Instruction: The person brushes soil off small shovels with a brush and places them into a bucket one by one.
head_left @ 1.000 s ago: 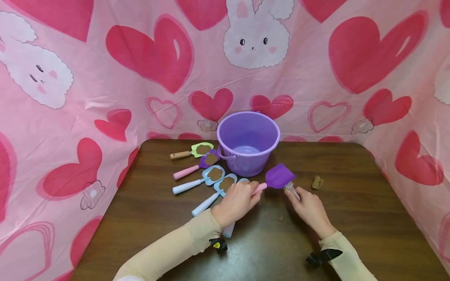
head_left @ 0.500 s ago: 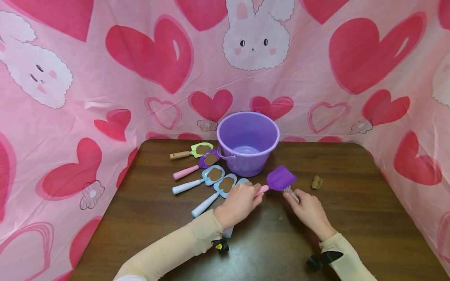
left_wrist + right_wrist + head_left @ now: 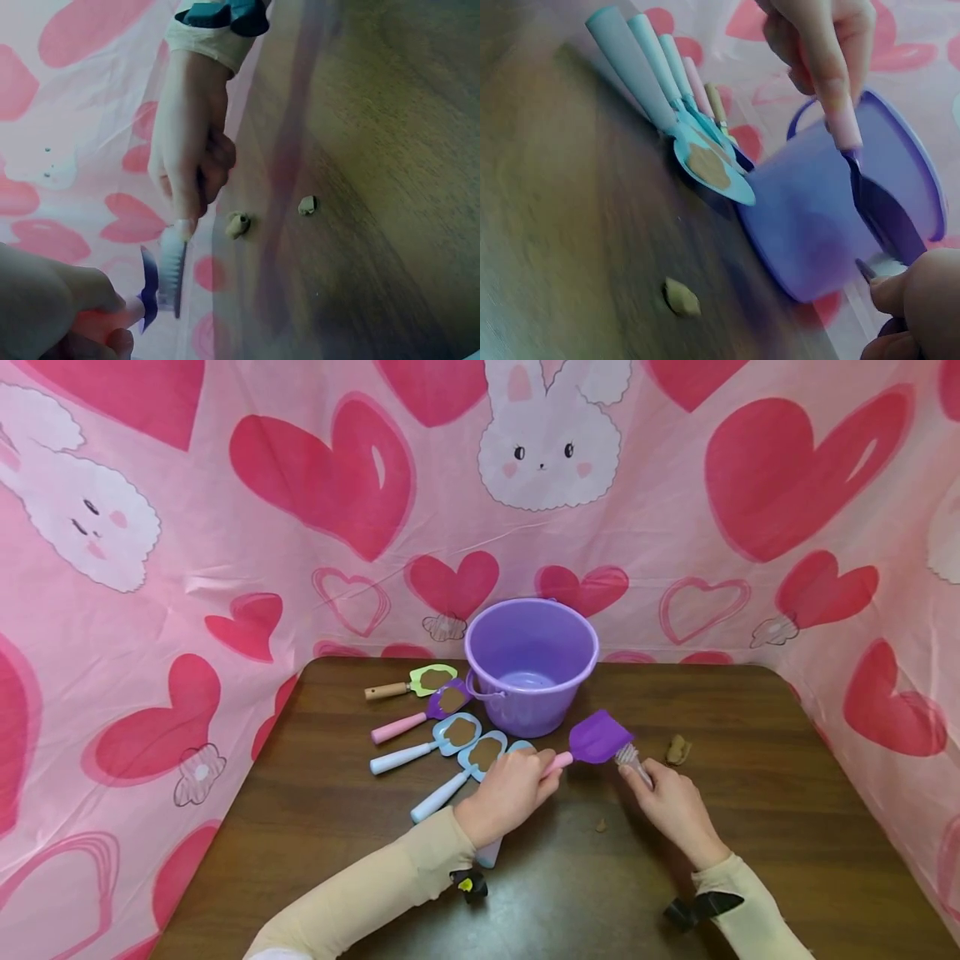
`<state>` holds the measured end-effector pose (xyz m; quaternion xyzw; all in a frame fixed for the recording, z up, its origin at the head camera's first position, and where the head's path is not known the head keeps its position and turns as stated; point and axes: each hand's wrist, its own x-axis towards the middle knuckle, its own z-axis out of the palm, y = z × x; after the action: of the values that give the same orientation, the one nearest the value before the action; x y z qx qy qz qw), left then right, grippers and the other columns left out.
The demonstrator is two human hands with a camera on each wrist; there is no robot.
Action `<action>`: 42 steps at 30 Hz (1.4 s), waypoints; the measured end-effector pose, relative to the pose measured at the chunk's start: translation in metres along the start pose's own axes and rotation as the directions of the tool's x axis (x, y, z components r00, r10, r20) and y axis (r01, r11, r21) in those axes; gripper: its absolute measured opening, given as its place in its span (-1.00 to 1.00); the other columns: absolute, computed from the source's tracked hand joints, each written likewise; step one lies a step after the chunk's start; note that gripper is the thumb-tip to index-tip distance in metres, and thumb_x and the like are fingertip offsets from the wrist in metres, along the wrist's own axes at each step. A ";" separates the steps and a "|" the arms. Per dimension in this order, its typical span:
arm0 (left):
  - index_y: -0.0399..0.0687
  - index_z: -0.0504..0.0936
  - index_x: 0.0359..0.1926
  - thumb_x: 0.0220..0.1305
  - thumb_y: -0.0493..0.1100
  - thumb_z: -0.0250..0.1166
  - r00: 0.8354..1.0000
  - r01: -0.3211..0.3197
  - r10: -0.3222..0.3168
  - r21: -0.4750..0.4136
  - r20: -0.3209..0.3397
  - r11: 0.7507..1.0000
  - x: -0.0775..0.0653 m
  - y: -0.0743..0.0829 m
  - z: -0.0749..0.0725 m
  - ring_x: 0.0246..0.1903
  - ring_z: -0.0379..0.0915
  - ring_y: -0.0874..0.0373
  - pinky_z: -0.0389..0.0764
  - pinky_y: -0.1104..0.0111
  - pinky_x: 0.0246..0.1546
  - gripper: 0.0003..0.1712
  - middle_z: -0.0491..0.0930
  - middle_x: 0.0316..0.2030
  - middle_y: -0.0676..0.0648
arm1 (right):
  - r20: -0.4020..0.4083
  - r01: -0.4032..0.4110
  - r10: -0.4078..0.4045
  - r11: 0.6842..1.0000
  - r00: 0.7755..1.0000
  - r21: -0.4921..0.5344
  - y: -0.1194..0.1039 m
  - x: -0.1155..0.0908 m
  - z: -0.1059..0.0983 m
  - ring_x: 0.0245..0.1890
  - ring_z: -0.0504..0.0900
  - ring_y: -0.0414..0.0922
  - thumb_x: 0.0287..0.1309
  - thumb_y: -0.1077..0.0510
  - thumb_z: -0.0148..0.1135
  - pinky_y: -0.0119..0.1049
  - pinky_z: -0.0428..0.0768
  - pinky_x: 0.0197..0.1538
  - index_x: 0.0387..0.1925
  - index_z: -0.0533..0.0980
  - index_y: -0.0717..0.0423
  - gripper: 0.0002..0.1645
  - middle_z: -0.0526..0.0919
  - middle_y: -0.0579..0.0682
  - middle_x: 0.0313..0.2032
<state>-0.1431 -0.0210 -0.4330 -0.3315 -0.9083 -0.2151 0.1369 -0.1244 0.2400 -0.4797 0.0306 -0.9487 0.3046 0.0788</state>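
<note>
On the left of the wooden table (image 3: 285, 827), you have a green shovel (image 3: 433, 679), a pink-handled shovel (image 3: 401, 727), and two pale blue shovels (image 3: 402, 757) lying in a row, each blade bearing a brown patch. A fifth shovel (image 3: 489, 853) lies partly hidden beneath your left hand (image 3: 504, 795), whose fingers curl round the pink grip of the purple shovel (image 3: 600, 737). That shovel is raised above the table, its blade in front of and to the right of the purple bucket (image 3: 528, 710). A small crumb (image 3: 601, 825) lies nearer you. Your right hand (image 3: 678, 806) pinches a clear ridged tool (image 3: 633, 763), its end just beside the raised blade's edge; whether they touch, you cannot tell. Beyond that hand, a brown lump (image 3: 678, 749) rests on the tabletop.
</note>
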 end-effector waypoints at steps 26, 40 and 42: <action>-0.02 0.56 -0.42 0.37 -0.13 0.39 0.999 0.002 0.001 -0.053 0.053 0.999 0.000 -0.006 -0.002 -0.61 0.40 0.15 0.38 0.37 -0.62 -0.77 0.33 -0.63 0.07 | -0.040 -0.022 0.021 1.000 0.999 -0.019 0.006 0.002 -0.016 -0.60 0.34 -0.08 0.43 -0.06 0.26 -0.20 0.29 -0.48 -0.51 0.38 0.06 -0.56 0.32 -0.08 -0.64; -0.19 0.73 -0.23 0.26 -0.14 0.48 0.821 0.557 -0.187 -0.685 0.539 0.471 0.010 -0.024 -0.017 -0.73 0.26 0.27 0.28 0.46 -0.71 -0.80 0.59 -0.58 -0.02 | 0.043 -0.085 0.087 0.996 0.995 -0.040 0.021 -0.004 -0.015 -0.57 0.38 -0.06 0.48 -0.09 0.18 -0.18 0.32 -0.45 -0.44 0.45 0.13 -0.56 0.39 -0.04 -0.61; -0.22 0.71 -0.23 0.32 -0.16 0.42 0.798 0.595 -0.171 -0.710 0.578 0.377 0.010 -0.025 -0.018 -0.72 0.21 0.26 0.20 0.45 -0.70 -0.82 0.60 -0.57 -0.07 | 0.051 -0.079 0.081 0.996 0.995 -0.034 0.021 -0.005 -0.014 -0.57 0.39 -0.07 0.47 -0.09 0.19 -0.18 0.33 -0.46 -0.42 0.48 0.14 -0.57 0.42 -0.04 -0.60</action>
<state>-0.1654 -0.0417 -0.4211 -0.1637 -0.7285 -0.5939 -0.2995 -0.1198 0.2651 -0.4812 -0.0006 -0.9556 0.2916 0.0423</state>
